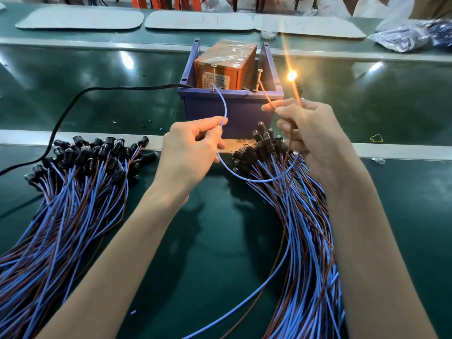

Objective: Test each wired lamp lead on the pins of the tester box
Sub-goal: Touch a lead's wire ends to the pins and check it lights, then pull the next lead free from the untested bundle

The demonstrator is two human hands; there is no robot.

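Blue wire [225, 106] is pinched by the left hand [190, 148] against the left pin [213, 77] of the tester box [227, 62]; brown wire [267, 100] and lit lamp [291, 75] are gripped by the right hand [310, 133]. Contact should be held steady.

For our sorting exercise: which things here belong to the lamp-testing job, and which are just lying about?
Job: tester box, left pin, right pin, blue wire, brown wire, lit lamp, left hand, right hand, lead piles.
Lying about: white boards, plastic bag, yellow band.
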